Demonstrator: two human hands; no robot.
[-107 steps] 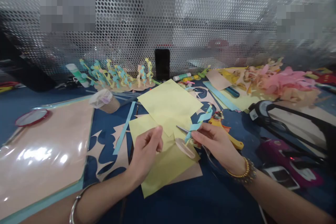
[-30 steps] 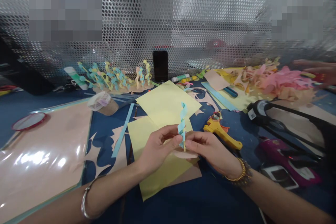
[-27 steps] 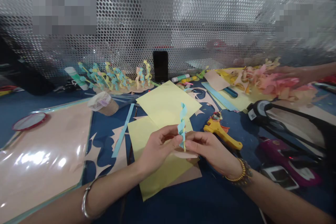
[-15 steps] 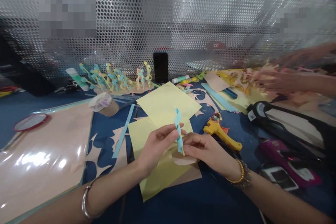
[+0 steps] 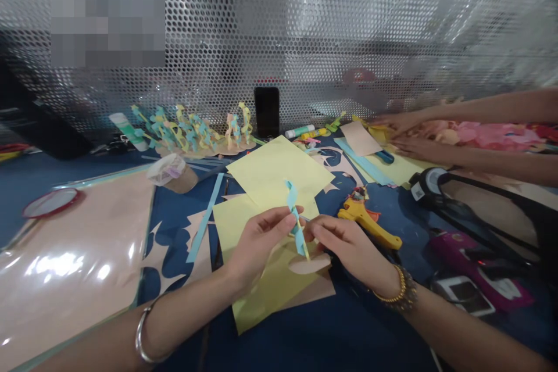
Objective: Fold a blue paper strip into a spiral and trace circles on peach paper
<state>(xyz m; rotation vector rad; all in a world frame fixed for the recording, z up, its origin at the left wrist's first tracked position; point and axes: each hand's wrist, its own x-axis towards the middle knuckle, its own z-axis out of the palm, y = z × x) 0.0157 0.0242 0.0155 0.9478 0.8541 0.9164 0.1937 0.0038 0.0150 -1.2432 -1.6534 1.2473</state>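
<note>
A blue paper strip (image 5: 299,239) spirals round a thin yellowish stick, upright and slightly tilted, above a pink paper piece (image 5: 309,264). My left hand (image 5: 265,238) pinches the strip and stick between thumb and fingers. Close to their right side is my right hand (image 5: 340,241), its fingers closed together; whatever they hold is too small to make out. Beneath both hands lie yellow paper sheets (image 5: 279,171). Left of them rests a flat blue strip (image 5: 204,218).
Spiral paper pieces (image 5: 192,125) stand at the back left, beside a phone (image 5: 267,110). A yellow glue gun (image 5: 370,224) and a purple device (image 5: 475,267) lie right. Another person's hands (image 5: 405,133) reach over papers at the back right.
The spiral's top has tilted left. My right hand's fingers have drawn up and slightly away from its lower end, uncovering more of the pink piece. The other person's hands have moved left.
</note>
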